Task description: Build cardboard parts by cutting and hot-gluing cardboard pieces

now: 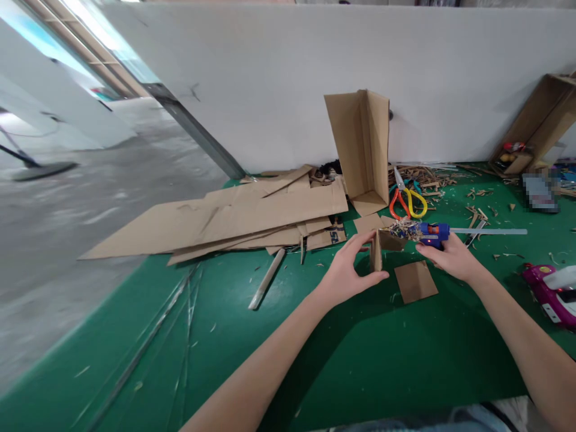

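Note:
My left hand (346, 270) grips a small folded cardboard piece (376, 255) by its upright side, thumb at the near edge. In my right hand (450, 258) is a blue hot glue gun (432, 234), with a long clear glue stick (490, 231) poking out of its back. Stringy debris covers the front of the gun, and its nozzle is at the top edge of the cardboard piece. Below the gun, a small cardboard square (416, 282) lies flat on the green table (405, 360). Scissors with orange and yellow handles (407, 201) lie just behind.
Flat cardboard sheets (252, 216) are stacked at the left, over the table edge. A tall cardboard corner form (364, 150) stands at the back against the white panel (270, 78). Cardboard scraps (432, 180) lie behind the scissors. A magenta device (551, 294) sits at the right.

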{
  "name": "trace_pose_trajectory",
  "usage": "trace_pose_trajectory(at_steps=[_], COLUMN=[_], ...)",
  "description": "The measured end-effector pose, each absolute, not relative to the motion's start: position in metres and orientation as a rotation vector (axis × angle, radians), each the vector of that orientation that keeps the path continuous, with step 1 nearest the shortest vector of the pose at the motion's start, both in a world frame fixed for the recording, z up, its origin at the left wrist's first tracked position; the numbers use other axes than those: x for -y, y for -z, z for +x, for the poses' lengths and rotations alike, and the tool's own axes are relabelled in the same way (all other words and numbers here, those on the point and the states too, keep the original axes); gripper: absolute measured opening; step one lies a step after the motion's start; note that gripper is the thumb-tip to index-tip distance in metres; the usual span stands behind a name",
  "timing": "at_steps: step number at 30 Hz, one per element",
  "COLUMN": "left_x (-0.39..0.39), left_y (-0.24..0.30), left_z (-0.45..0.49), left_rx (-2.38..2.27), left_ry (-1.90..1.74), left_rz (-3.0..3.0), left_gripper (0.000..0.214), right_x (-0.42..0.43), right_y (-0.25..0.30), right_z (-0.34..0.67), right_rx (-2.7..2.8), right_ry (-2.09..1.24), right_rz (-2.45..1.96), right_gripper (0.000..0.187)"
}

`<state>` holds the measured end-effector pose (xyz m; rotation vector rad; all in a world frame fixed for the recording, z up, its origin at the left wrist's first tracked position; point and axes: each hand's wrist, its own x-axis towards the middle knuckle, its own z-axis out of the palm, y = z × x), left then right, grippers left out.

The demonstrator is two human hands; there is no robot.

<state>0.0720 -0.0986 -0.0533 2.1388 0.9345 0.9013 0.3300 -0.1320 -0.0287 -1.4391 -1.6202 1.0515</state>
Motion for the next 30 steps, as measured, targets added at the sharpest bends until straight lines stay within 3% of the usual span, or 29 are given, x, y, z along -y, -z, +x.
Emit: trace_pose_trajectory(at_steps=[14,30], left_x=[0.0987,0.0984], left_y=[0.0539,0.0540], left_z=[0.0704,0.0700], left_rx=[-0.991,-0.990], left_ry=[-0.872,-0.843], left_rz=[2.118,2.149], left_gripper=[0.079,0.080], right_x=[0.1299,0.1301], right_y=[0.0348,0.0346], right_z=[0.3344,0.3336], right_rx=[1.616,1.616], right_ry=[-1.054,-1.031], right_rz=[-1.413,-1.454], right_gripper=[0.031,0.026])
